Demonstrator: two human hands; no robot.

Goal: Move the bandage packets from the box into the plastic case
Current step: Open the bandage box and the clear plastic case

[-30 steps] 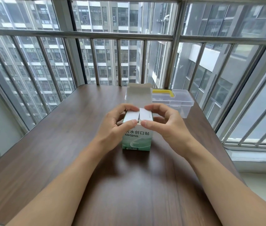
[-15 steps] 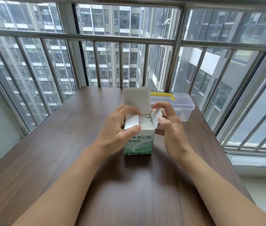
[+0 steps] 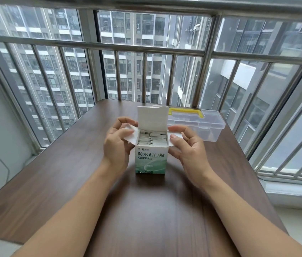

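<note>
A white and green bandage box [image 3: 151, 160] stands upright in the middle of the dark wooden table [image 3: 72, 182]. Its lid stands up at the back and both side flaps are folded outward. Several bandage packets [image 3: 152, 138] show inside the open top. My left hand [image 3: 117, 145] pinches the left flap between thumb and fingers. My right hand [image 3: 187, 147] pinches the right flap the same way. The clear plastic case [image 3: 202, 127] with a yellow handle sits behind the box to the right, its lid down.
Metal window bars [image 3: 146, 47] run along the table's far and right edges. The plastic case lies near the table's right edge. Bare wood spreads to the left of the box and in front of it.
The two side flaps, nearly together a second ago, have been pulled apart to the left and right. The packets inside are now exposed.
</note>
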